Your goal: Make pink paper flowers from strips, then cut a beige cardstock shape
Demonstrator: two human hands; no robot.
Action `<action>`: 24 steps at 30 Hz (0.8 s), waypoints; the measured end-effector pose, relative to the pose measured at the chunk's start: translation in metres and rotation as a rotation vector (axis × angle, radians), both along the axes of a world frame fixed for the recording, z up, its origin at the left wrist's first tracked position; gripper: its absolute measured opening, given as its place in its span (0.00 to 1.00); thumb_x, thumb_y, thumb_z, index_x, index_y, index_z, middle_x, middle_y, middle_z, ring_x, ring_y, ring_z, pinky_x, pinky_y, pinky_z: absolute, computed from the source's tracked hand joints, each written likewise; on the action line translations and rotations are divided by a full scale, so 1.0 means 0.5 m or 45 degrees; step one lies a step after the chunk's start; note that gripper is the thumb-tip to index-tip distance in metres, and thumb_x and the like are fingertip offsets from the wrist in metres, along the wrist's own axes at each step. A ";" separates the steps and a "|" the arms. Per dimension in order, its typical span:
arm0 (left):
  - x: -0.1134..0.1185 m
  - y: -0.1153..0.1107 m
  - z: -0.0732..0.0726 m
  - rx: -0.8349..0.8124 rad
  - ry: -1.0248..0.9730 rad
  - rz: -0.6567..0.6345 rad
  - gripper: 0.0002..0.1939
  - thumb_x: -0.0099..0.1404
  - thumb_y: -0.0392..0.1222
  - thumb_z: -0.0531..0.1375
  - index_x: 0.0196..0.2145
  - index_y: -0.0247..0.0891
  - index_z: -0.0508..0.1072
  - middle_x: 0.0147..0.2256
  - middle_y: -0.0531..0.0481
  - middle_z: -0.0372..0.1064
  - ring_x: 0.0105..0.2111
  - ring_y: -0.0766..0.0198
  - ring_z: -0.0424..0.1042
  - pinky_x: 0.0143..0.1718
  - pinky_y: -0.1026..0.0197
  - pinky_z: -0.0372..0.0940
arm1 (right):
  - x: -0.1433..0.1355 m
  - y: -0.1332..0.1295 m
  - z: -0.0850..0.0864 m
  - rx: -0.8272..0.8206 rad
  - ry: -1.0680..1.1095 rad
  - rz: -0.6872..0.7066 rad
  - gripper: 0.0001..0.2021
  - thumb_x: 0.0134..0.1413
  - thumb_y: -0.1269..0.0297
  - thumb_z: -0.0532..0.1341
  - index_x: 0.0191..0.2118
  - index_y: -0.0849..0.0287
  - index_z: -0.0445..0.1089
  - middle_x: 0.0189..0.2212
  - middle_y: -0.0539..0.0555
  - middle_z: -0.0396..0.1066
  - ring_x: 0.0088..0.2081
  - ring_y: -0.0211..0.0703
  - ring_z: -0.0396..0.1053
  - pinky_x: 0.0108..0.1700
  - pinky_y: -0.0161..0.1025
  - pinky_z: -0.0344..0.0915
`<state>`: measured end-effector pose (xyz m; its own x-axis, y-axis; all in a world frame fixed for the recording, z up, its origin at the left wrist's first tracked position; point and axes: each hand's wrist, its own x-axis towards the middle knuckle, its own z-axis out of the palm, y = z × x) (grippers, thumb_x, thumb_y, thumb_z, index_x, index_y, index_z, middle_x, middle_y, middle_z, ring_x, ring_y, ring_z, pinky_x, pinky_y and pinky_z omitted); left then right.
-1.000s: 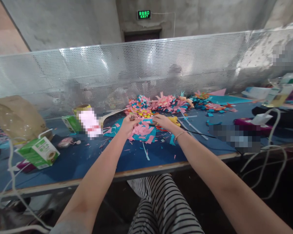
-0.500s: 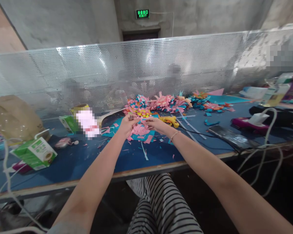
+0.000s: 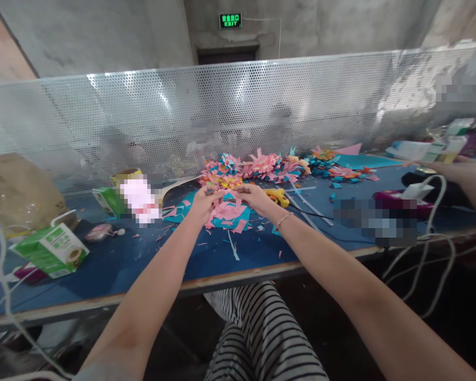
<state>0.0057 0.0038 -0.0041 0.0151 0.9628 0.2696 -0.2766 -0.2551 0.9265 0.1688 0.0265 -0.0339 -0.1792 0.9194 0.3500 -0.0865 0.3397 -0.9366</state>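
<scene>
My left hand (image 3: pixel 207 201) and my right hand (image 3: pixel 254 197) are close together above a heap of pink paper scraps (image 3: pixel 227 209). Both have their fingers pinched together around something small and pink, probably paper, too small to make out. Under the scraps lies a blue paper sheet (image 3: pixel 182 210). Just behind my hands are pink, yellow and blue paper flowers (image 3: pixel 230 172). To the right of my right hand sits a yellow-handled tool (image 3: pixel 277 197).
Green-and-white cartons (image 3: pixel 59 251) and a lit phone (image 3: pixel 140 198) stand on the left of the blue table (image 3: pixel 143 264). At the right are a purple power strip (image 3: pixel 400 203), white cables (image 3: pixel 424 264) and another person's hand (image 3: pixel 456 172). A perforated metal screen (image 3: pixel 182 111) runs behind.
Another person's hand has come in at the right. My own hands stay over the pink scraps, their fingers only slightly shifted. The whole view has moved a little.
</scene>
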 end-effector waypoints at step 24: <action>0.005 0.008 -0.003 0.143 -0.017 0.155 0.16 0.38 0.35 0.67 0.24 0.37 0.64 0.19 0.57 0.64 0.20 0.71 0.65 0.24 0.66 0.60 | -0.035 -0.030 0.016 0.316 -0.091 -0.197 0.09 0.41 0.66 0.62 0.33 0.59 0.68 0.30 0.52 0.71 0.35 0.40 0.70 0.41 0.39 0.66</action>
